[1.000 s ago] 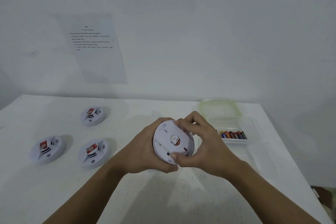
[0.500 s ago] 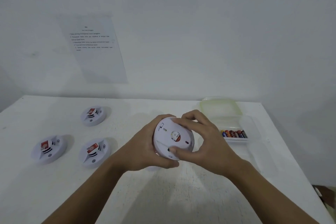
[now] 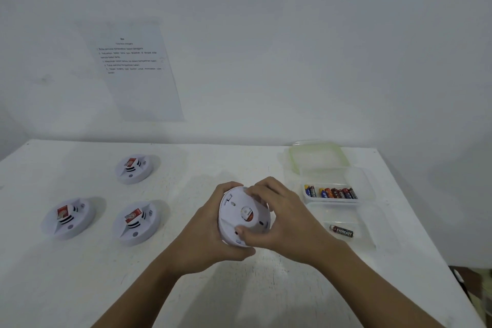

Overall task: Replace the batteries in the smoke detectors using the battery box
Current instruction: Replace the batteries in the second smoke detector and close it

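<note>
Where the tabletop (image 3: 266, 287) is read from its left side, three smoke detectors (image 3: 135, 222) lie well apart from the hands, each with a red-and-white block showing on top. At centre, the held detector (image 3: 243, 217) is raised off the tabletop, its flat round face tilted toward the camera. The left hand (image 3: 210, 231) cups its left rim and underside, fingers curled round it. The right hand (image 3: 282, 221) grips the right rim, thumb at the lower edge and fingers over the top, a hold that suggests twisting the cover; which way cannot be told. Just right of the right hand stands the open battery box (image 3: 368, 194), its lid (image 3: 316, 157) lying behind it. The batteries (image 3: 331, 192) lie side by side in a row, long axes pointing away from the person. Nearer the person, a loose battery (image 3: 341, 231) lies in what appears to be a second clear tray (image 3: 367, 224), long axis running left to right. Both supplies lie nearer the right hand, so a reach for a cell would probably fall to it.
</note>
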Tool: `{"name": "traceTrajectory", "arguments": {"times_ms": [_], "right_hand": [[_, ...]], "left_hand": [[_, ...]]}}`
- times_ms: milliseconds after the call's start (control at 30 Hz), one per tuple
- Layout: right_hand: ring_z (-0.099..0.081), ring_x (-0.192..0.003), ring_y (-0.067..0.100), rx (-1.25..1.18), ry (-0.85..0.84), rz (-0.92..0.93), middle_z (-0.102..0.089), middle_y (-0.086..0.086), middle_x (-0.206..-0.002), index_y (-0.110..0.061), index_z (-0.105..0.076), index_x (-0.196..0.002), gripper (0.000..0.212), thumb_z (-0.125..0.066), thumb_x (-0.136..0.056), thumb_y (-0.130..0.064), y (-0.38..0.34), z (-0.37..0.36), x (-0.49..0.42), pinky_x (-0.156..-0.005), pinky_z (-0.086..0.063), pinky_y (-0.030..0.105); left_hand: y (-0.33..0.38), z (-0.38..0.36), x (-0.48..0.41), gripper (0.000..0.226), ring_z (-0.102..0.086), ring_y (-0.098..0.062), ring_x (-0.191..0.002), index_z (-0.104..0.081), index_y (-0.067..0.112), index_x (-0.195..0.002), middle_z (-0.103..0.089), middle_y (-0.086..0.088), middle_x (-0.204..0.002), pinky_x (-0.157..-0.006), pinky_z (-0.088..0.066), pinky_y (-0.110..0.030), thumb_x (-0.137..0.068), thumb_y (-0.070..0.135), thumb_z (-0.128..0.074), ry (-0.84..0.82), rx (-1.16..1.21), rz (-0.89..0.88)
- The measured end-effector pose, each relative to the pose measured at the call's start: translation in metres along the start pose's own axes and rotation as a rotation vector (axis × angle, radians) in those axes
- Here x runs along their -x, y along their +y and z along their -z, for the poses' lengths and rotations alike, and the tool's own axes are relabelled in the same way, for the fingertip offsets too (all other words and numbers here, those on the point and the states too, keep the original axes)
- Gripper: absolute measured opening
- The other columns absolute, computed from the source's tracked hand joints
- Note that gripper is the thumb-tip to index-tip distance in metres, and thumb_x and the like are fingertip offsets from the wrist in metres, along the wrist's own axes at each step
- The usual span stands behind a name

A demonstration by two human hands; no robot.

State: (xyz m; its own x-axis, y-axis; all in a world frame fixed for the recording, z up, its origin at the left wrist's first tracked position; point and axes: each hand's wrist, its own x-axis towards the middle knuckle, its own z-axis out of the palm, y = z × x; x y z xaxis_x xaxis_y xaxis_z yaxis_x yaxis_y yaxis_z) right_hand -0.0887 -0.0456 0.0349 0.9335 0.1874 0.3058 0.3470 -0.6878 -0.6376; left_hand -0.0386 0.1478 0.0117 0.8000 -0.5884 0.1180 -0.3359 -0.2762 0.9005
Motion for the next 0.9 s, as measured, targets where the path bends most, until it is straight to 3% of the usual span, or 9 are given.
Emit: {"name": "traceTrajectory", "arguments": {"times_ms": [100,200,333,500,567,733,900], "right_hand": [[-0.051,-0.093,0.009,0.009,0.005,0.027,-0.049,-0.014,-0.103,-0.024,-0.058,-0.111,0.048,-0.080,-0.076,-0.048,0.001,0.001,0.001,-0.074,-0.044,0.018],[-0.056,-0.086,0.013,-0.126,0.119,0.009,-0.058,-0.012,-0.097,-0.022,-0.062,-0.105,0.040,-0.082,-0.075,-0.040,0.003,0.004,0.001,-0.068,-0.047,0.022],[-0.063,-0.089,0.017,-0.407,0.252,-0.112,-0.067,-0.010,-0.098,-0.026,-0.059,-0.127,0.052,-0.079,-0.080,-0.035,0.007,0.005,0.007,-0.069,-0.057,0.028],[-0.064,-0.095,0.014,-0.511,0.305,-0.224,-0.064,-0.015,-0.102,-0.039,-0.045,-0.142,0.065,-0.074,-0.088,-0.017,0.016,-0.001,0.024,-0.079,-0.057,0.023],[-0.065,-0.093,0.013,-0.499,0.301,-0.255,-0.064,-0.017,-0.101,-0.039,-0.050,-0.135,0.059,-0.076,-0.087,-0.017,0.021,-0.005,0.029,-0.078,-0.056,0.022],[-0.070,-0.085,0.017,-0.426,0.208,-0.301,-0.068,-0.001,-0.093,-0.018,-0.055,-0.104,0.038,-0.081,-0.076,-0.016,0.039,-0.021,0.047,-0.080,-0.059,0.028],[-0.058,-0.085,0.010,-0.149,0.058,-0.244,-0.060,-0.009,-0.093,-0.021,-0.061,-0.088,0.025,-0.077,-0.069,-0.024,0.052,-0.040,0.054,-0.067,-0.047,0.019]], "left_hand": [[0.004,0.003,0.004,0.090,-0.062,-0.015,-0.117,-0.043,0.029,-0.137,-0.062,0.014,-0.126,-0.092,-0.057,-0.031,-0.064,0.015,-0.093,-0.067,-0.046,0.000],[0.007,0.005,0.007,0.091,-0.063,-0.018,-0.118,-0.041,0.027,-0.139,-0.062,0.010,-0.127,-0.092,-0.058,-0.036,-0.066,0.015,-0.093,-0.066,-0.028,0.014],[0.008,0.009,0.013,0.092,-0.058,-0.019,-0.123,-0.041,0.026,-0.139,-0.058,0.008,-0.128,-0.087,-0.059,-0.032,-0.065,0.010,-0.093,-0.028,0.011,-0.010],[0.004,0.017,0.018,0.095,-0.054,-0.017,-0.127,-0.041,0.023,-0.140,-0.056,0.011,-0.131,-0.091,-0.058,-0.032,-0.063,0.009,-0.094,0.021,0.029,0.007],[0.004,0.020,0.019,0.096,-0.055,-0.014,-0.126,-0.042,0.025,-0.140,-0.058,0.013,-0.130,-0.093,-0.057,-0.031,-0.062,0.008,-0.095,0.031,0.038,0.015],[0.005,0.027,0.020,0.095,-0.056,-0.011,-0.125,-0.044,0.025,-0.139,-0.059,0.013,-0.130,-0.092,-0.057,-0.028,-0.060,0.005,-0.094,0.035,0.045,0.025],[0.009,0.032,0.017,0.094,-0.054,-0.009,-0.126,-0.044,0.028,-0.138,-0.058,0.016,-0.130,-0.092,-0.056,-0.025,-0.061,0.005,-0.093,-0.033,0.040,0.026]]}}
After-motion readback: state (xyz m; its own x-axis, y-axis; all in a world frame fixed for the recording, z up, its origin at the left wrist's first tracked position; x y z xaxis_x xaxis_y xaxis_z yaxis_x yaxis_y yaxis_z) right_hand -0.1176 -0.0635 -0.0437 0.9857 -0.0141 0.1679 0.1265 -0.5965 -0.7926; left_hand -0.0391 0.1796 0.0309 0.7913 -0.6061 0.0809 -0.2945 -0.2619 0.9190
